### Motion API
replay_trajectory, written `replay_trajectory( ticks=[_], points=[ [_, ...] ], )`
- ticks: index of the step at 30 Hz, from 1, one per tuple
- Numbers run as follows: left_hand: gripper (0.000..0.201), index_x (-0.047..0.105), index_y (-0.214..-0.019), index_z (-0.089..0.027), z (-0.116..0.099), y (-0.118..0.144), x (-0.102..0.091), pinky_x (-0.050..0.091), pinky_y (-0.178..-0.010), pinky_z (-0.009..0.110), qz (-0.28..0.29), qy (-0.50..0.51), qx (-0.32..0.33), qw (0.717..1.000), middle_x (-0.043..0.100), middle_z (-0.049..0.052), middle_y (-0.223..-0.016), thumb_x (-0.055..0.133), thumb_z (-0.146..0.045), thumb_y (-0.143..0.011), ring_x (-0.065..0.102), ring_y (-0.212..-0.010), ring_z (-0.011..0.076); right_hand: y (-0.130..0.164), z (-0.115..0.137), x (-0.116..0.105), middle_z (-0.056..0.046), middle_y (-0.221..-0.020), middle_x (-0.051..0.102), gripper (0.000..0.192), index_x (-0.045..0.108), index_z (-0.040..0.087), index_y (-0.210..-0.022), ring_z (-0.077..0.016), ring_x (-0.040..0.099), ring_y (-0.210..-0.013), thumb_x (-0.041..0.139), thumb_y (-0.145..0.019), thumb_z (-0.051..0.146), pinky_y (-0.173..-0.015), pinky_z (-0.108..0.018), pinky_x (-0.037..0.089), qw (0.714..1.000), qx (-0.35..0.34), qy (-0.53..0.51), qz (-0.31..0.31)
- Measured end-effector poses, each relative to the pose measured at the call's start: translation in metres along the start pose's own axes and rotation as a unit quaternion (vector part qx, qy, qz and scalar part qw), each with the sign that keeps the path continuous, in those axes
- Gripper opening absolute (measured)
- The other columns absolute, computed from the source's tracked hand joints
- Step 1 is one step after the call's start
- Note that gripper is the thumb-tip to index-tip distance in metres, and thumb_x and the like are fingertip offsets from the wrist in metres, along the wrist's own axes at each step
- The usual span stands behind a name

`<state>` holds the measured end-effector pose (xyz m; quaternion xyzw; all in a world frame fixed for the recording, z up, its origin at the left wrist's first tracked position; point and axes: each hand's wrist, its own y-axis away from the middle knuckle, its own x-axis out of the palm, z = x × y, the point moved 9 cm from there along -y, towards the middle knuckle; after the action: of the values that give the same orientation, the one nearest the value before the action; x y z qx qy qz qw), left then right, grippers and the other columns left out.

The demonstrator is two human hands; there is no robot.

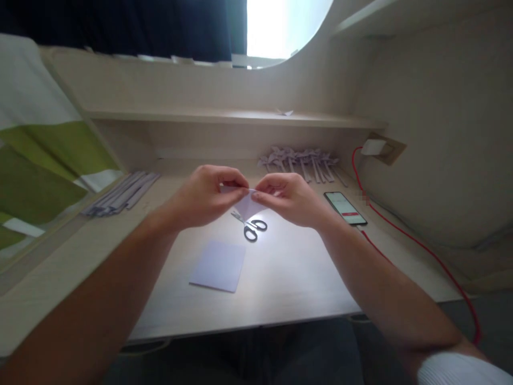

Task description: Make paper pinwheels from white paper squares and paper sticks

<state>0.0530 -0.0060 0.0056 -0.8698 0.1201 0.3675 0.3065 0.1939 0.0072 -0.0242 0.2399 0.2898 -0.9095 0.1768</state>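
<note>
I pinch a small folded paper piece [245, 206] between both hands above the desk [304, 278]; my left hand [206, 195] clamps its top edge; my right hand [288, 199] grips the adjoining corner, steadying the fold. Scissors [252, 227] lie directly beneath; a square sheet [218, 266] lies nearer me, within reach.

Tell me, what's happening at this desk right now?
A person is folding a small piece of pale paper, pinching it between the left hand and right hand just above the desk. Black-handled scissors lie right under the hands, and a flat square sheet sits nearer the person. A row of finished paper pinwheels lies at the back, a bundle of paper strips on the left, and a phone on a red cable on the right.
</note>
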Motion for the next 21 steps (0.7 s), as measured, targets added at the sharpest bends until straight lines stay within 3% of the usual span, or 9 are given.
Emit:
replay_trajectory(
  ticks=[5,9,12,16,21],
  points=[
    [0.013,0.079,-0.084,-0.019,0.042,0.031,0.031,0.05,-0.065,0.024,-0.032,0.085,-0.084,0.992,0.077,0.001,-0.08,0.073,-0.03,-0.086,0.069,-0.073,0.0162,0.032,-0.049,0.023,-0.005,-0.078,0.074,0.019,0.077,0.015,-0.089,-0.0167,0.065,-0.07,0.07,-0.091,0.032,-0.063,-0.027,0.046,0.992,0.101,-0.064,0.028],
    [0.016,0.078,-0.085,-0.018,0.071,0.047,0.052,0.051,-0.069,0.026,-0.044,0.157,-0.131,0.978,0.077,0.003,-0.082,0.073,-0.034,-0.086,0.069,-0.076,0.0181,0.045,-0.068,0.037,-0.004,-0.076,0.073,0.018,0.076,0.015,-0.087,-0.017,0.065,-0.07,0.07,-0.091,0.031,-0.063,-0.028,0.046,0.981,0.146,-0.121,0.029],
    [0.021,0.079,-0.102,-0.019,0.077,0.051,0.057,0.053,-0.078,0.028,-0.039,0.137,-0.127,0.982,0.079,0.004,-0.096,0.071,-0.027,-0.085,0.071,-0.087,0.0203,0.046,-0.076,0.041,-0.002,-0.072,0.07,0.017,0.075,0.016,-0.084,-0.0158,0.062,-0.067,0.07,-0.089,0.031,-0.06,-0.028,0.044,0.98,0.166,-0.112,0.015],
    [0.049,0.073,-0.125,-0.02,0.068,0.049,0.057,0.051,-0.092,0.029,-0.01,0.078,-0.067,0.995,0.077,0.005,-0.119,0.067,-0.014,-0.076,0.07,-0.106,0.0226,0.047,-0.094,0.047,-0.003,-0.07,0.071,0.018,0.074,0.015,-0.082,-0.0158,0.064,-0.066,0.072,-0.088,0.032,-0.061,-0.027,0.046,0.966,0.209,-0.149,0.016],
    [0.025,0.079,-0.108,-0.02,0.081,0.053,0.064,0.051,-0.086,0.029,0.001,0.112,-0.135,0.984,0.08,0.005,-0.11,0.069,-0.033,-0.089,0.071,-0.101,0.0234,0.051,-0.104,0.052,-0.002,-0.069,0.07,0.021,0.073,0.015,-0.082,-0.015,0.065,-0.065,0.074,-0.088,0.036,-0.06,-0.026,0.047,0.952,0.238,-0.186,0.04]
  ],
)
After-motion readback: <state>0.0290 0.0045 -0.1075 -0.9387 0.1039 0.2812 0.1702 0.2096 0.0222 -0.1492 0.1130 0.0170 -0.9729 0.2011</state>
